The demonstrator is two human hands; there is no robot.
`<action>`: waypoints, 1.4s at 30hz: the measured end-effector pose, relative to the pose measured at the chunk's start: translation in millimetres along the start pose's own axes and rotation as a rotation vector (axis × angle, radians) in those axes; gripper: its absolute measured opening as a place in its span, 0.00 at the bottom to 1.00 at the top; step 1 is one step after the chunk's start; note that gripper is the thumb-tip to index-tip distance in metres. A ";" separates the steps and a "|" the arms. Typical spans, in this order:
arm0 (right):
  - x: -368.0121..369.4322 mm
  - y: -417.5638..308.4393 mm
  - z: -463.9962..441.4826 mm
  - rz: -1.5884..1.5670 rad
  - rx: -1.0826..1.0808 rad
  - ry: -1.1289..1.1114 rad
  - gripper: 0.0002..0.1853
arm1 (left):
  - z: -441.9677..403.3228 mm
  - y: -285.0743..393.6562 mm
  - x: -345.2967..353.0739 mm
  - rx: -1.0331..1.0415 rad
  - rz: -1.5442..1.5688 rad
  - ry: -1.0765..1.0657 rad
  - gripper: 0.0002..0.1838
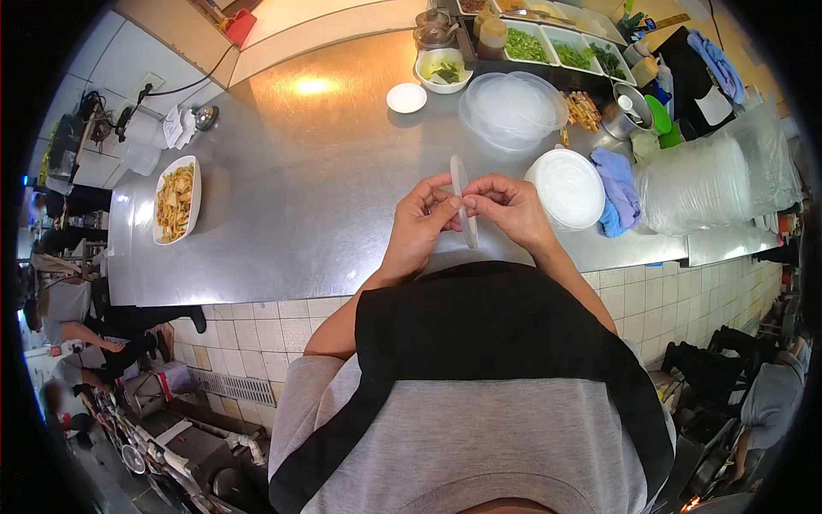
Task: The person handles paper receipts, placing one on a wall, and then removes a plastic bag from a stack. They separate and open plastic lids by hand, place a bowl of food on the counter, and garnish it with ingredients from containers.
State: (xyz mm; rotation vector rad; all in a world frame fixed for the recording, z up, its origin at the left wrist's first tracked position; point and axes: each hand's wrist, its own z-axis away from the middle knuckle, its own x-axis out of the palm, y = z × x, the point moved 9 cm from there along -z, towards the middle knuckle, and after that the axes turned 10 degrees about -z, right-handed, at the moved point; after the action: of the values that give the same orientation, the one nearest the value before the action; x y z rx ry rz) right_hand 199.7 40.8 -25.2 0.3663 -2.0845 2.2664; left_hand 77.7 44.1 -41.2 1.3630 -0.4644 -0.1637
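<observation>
Near the front edge of the steel counter, a round translucent plastic lid (463,210) stands edge-on between my hands. My left hand (421,221) grips it from the left, thumb and fingers on its face. From the other side, my right hand (512,208) pinches at the lid with thumb and fingertips. Just beyond lies a pile of similar clear lids (512,110). A white round tub with a lid on it (568,189) sits right beside my right hand.
A white dish of noodles (175,201) is at the counter's left end. Toward the back are a small white dish (406,98), a bowl of greens (443,72) and trays of chopped herbs (525,43). Blue cloths (614,184) and wrapped plastic stacks (698,184) lie right. Other people stand behind.
</observation>
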 end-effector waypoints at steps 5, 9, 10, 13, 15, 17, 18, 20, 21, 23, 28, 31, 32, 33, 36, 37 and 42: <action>0.1 -0.7 -0.4 -0.002 -0.001 0.004 0.09 | 0.2 2.8 1.1 0.005 0.003 -0.002 0.18; -1.0 1.3 -0.7 0.013 0.021 0.007 0.09 | -1.0 0.8 0.3 0.006 -0.001 -0.002 0.18; -1.3 2.1 -0.8 0.015 0.027 0.007 0.09 | -0.9 1.1 0.5 0.006 0.000 -0.003 0.18; -1.1 2.9 -1.1 -0.023 0.035 -0.009 0.09 | -0.6 0.9 0.3 0.003 -0.001 -0.005 0.19; -1.0 2.8 -1.4 -0.030 0.030 -0.011 0.09 | -0.6 0.4 0.1 0.000 0.001 -0.004 0.19; -0.7 2.8 -1.7 -0.036 0.026 -0.016 0.09 | -0.7 -0.6 -0.5 -0.003 0.005 -0.002 0.19; -0.9 2.8 -1.7 -0.039 0.023 -0.019 0.09 | -0.8 -0.9 -0.4 -0.002 0.011 -0.006 0.19; -2.3 3.8 -2.6 -0.041 0.020 -0.025 0.08 | -1.1 -1.4 -0.2 0.001 0.021 -0.013 0.19; -3.4 5.3 -3.4 -0.041 0.021 -0.026 0.08 | -0.8 -1.2 0.3 -0.004 0.021 -0.016 0.19; -4.1 7.0 -4.0 -0.038 0.021 -0.028 0.08 | -0.2 -0.4 1.9 -0.012 0.022 -0.023 0.19; -1.5 5.2 -3.2 -0.045 -0.018 -0.036 0.07 | -0.7 -1.8 1.1 -0.031 0.052 -0.012 0.19; 1.4 7.8 -1.2 0.036 -0.030 -0.081 0.07 | -2.4 -3.5 -2.4 -0.034 0.093 0.014 0.18; 2.6 9.5 0.0 0.044 -0.026 -0.091 0.07 | -2.7 -4.1 -4.0 -0.033 0.108 0.025 0.18; 4.2 11.1 1.6 0.053 -0.021 -0.101 0.07 | -2.5 -4.6 -4.9 -0.039 0.107 0.028 0.18; 3.1 19.7 1.9 0.030 0.019 -0.111 0.08 | -1.9 -4.8 -4.4 -0.053 0.096 0.019 0.18; 2.3 23.3 1.2 0.014 0.037 -0.110 0.08 | -1.3 -4.8 -3.2 -0.059 0.084 0.006 0.18; 8.4 29.7 0.1 -0.035 0.095 -0.138 0.08 | -0.6 -8.9 -0.4 -0.107 0.007 -0.001 0.16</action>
State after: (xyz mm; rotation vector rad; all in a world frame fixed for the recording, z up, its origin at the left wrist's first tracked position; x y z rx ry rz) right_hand 186.0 36.7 -52.5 0.5752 -2.0162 2.3898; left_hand 79.0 42.8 -50.0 1.2567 -0.4548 -0.1812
